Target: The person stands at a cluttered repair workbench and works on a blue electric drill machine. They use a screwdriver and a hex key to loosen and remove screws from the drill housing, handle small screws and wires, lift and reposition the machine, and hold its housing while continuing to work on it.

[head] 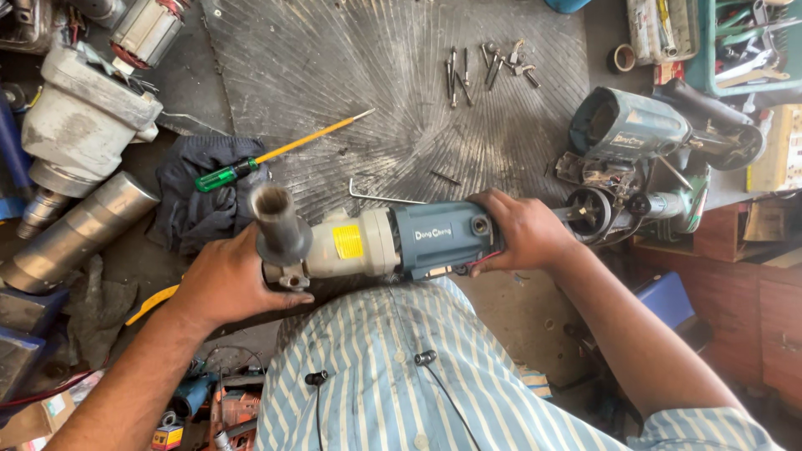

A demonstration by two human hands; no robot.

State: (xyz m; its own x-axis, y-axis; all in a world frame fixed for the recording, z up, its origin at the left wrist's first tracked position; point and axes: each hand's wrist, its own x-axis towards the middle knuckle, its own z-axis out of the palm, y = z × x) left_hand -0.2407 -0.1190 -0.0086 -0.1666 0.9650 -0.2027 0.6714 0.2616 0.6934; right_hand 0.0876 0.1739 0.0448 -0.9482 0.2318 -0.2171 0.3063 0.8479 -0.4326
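We see a rotary hammer drill (393, 242) held level over the ribbed rubber mat (376, 75), just above our lap; left hand (221, 284) wraps the nose below the chuck sleeve (278, 224), right hand (522, 230) clamps the blue motor housing. We judge it a disassembly hold; next needs the green-handled screwdriver (276, 154) nearby

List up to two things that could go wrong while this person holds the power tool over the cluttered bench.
1. The power tool is held off the bench by the left hand and right hand; a slip could drop it.
2. The loose screws lie unsecured on the mat and could scatter.
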